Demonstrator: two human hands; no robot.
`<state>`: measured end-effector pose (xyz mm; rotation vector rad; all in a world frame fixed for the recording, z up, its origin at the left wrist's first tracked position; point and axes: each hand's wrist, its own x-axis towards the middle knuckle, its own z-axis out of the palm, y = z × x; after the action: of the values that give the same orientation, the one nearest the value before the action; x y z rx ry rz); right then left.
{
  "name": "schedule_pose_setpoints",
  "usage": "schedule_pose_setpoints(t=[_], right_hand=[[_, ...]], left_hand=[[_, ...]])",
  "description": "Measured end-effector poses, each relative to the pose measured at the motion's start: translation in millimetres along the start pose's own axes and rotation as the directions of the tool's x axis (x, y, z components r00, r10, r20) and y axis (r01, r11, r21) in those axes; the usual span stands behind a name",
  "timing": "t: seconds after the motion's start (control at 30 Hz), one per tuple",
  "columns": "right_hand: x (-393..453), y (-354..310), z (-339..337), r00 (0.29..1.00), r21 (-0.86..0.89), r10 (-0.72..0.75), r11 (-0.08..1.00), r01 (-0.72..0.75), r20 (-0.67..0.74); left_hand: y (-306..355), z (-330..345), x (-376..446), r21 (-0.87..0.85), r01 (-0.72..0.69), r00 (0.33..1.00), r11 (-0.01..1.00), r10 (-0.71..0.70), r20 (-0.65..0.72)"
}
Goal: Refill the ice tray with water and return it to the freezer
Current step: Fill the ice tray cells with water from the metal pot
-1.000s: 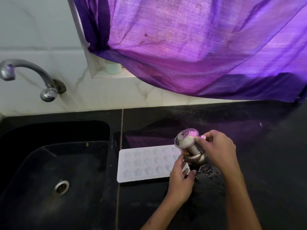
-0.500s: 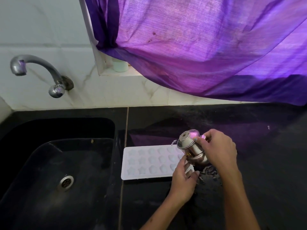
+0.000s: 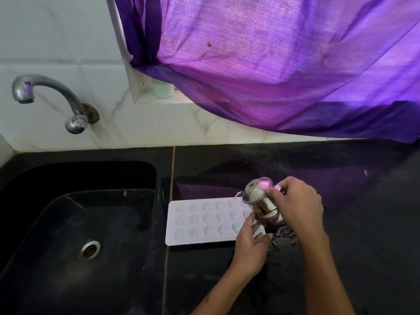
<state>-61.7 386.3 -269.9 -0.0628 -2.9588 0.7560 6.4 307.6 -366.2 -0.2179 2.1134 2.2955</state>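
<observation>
The right hand [image 3: 297, 205] grips a tipped steel cup [image 3: 261, 202] over the right end of the ice tray [image 3: 204, 221], which the left hand [image 3: 250, 244] pinches; its long axis runs leftward along the worktop [image 3: 341, 223].

No readable text, numbers or brand names anywhere in the head view. Only candidate: a small gold-and-dark mark on the side of the steel cup [image 3: 261, 202], low on its wall near the ice tray [image 3: 204, 220] edge. It looks like a sticker or printed logo, but it's too small and blurred to make out any characters. Tray surface carries only moulded star and flower shapes, no lettering. Tap [image 3: 48, 96], sink [image 3: 75, 223], counter [image 3: 352, 212] and curtain [image 3: 272, 64] show no labels or signs.
</observation>
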Motion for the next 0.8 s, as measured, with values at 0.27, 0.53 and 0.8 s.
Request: schedule_pose_setpoints(t=[0.27, 0.53, 0.8], right_hand=[[-3, 7, 0, 1.000, 0.065, 0.016, 0.998, -0.016, -0.003], [-7, 6, -7, 0.999, 0.221, -0.021, 0.975, 0.030, -0.041], [-10, -14, 1, 0.998, 0.098, -0.067, 0.993, 0.068, -0.015]], left_hand=[[0, 0, -3, 0.009, -0.005, 1.000, 1.000, 0.005, -0.020], [4, -2, -6, 0.054, -0.051, 0.989, 0.997, 0.058, -0.135], [4, -10, -7, 0.048, -0.027, 0.985, 0.999, 0.035, -0.169]])
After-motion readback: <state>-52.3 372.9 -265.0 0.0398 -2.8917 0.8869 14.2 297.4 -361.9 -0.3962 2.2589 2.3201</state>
